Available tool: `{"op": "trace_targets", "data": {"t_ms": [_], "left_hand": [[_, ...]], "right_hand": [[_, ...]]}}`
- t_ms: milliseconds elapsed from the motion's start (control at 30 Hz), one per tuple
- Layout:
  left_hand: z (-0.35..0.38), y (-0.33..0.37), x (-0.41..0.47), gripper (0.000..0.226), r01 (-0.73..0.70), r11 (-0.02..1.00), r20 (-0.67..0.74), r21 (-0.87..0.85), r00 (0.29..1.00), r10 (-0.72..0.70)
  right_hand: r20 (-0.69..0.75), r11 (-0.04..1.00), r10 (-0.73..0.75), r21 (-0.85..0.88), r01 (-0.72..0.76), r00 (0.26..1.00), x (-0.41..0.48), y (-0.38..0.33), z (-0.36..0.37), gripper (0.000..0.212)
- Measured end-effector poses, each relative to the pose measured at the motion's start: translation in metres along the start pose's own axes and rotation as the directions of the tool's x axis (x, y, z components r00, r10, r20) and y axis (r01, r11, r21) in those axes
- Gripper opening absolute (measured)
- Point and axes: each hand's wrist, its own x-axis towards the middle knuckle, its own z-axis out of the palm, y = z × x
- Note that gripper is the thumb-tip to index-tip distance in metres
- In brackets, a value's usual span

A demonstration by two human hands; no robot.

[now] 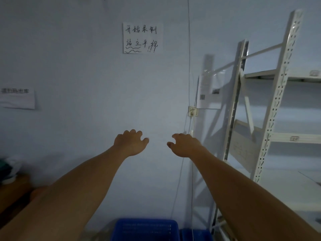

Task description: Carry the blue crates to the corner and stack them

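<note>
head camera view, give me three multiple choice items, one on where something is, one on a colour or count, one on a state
1. Where is the metal shelving rack?
A. on the right, against the wall
B. on the left, under the paper notice
C. behind the crates at the bottom edge

2. What colour is the plastic crate at the bottom edge?
A. red
B. blue
C. white

3. What are the left hand and right hand doing?
A. each gripping a crate
B. pressed flat on the wall
C. held out in front, open and empty

Answers: 1 A, the rack's uprights fill the right side. 2 B, its mesh wall is plainly blue. 3 C, both hands have loosely curled fingers with nothing in them, well above the crate.
</note>
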Motion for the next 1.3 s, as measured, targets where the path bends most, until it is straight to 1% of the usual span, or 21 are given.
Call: {"op": "trace_targets", "data": {"t_ms": [133, 267, 333, 433, 500, 600, 700, 833, 967, 1033, 1133, 1233, 1300], "left_hand": [[-0.010, 0.021, -0.031, 0.070, -0.001, 1.000, 0.004, -0.005, 1.000, 0.001], [-0.010, 0.055, -0.054, 0.070, -0.062, 0.998, 0.010, -0.012, 0.998, 0.062], [-0.008, 0.081, -0.064, 0.070, -0.124, 0.992, 0.027, -0.027, 0.992, 0.125], [0.002, 0.132, -0.084, 0.070, -0.252, 0.966, 0.042, -0.063, 0.966, 0.255], [0.007, 0.171, -0.100, 0.069, -0.335, 0.937, 0.062, -0.097, 0.938, 0.341], [0.014, 0.239, -0.130, 0.067, -0.460, 0.873, 0.076, -0.161, 0.876, 0.476], [0.017, 0.317, -0.174, 0.068, -0.571, 0.788, 0.072, -0.229, 0.798, 0.599], [0.016, 0.419, -0.250, 0.067, -0.715, 0.640, 0.035, -0.281, 0.659, 0.751], [0.017, 0.510, -0.325, 0.062, -0.795, 0.505, 0.024, -0.336, 0.528, 0.849], [0.020, 0.552, -0.363, 0.062, -0.817, 0.451, 0.023, -0.359, 0.475, 0.880], [0.023, 0.606, -0.413, 0.059, -0.831, 0.420, 0.045, -0.365, 0.435, 0.899], [0.029, 0.648, -0.448, 0.060, -0.843, 0.379, 0.020, -0.381, 0.402, 0.915], [0.034, 0.668, -0.459, 0.062, -0.840, 0.367, 0.018, -0.400, 0.393, 0.919]], "right_hand": [[-0.007, 1.000, 0.018, 0.010, -0.018, 1.000, -0.041, 0.013, -0.010, 0.062], [-0.028, 0.997, 0.068, -0.021, -0.068, 0.997, -0.089, 0.034, -0.019, 0.062], [-0.034, 0.992, 0.123, -0.024, -0.124, 0.992, -0.116, 0.052, -0.026, 0.062], [-0.054, 0.974, 0.226, -0.022, -0.227, 0.973, -0.164, 0.089, -0.037, 0.062], [-0.082, 0.952, 0.303, -0.027, -0.306, 0.949, -0.203, 0.115, -0.046, 0.062], [-0.101, 0.906, 0.412, -0.063, -0.420, 0.905, -0.272, 0.158, -0.058, 0.061], [-0.113, 0.828, 0.541, -0.102, -0.551, 0.833, -0.352, 0.207, -0.074, 0.061], [-0.135, 0.675, 0.720, -0.090, -0.732, 0.680, -0.470, 0.266, -0.100, 0.057], [-0.139, 0.533, 0.830, -0.086, -0.842, 0.540, -0.581, 0.311, -0.126, 0.055], [-0.133, 0.470, 0.868, -0.090, -0.878, 0.478, -0.632, 0.331, -0.137, 0.054], [-0.148, 0.384, 0.907, -0.094, -0.919, 0.394, -0.699, 0.359, -0.150, 0.054], [-0.170, 0.303, 0.935, -0.070, -0.950, 0.311, -0.750, 0.384, -0.156, 0.052], [-0.180, 0.277, 0.942, -0.062, -0.959, 0.283, -0.768, 0.397, -0.153, 0.055]]}}
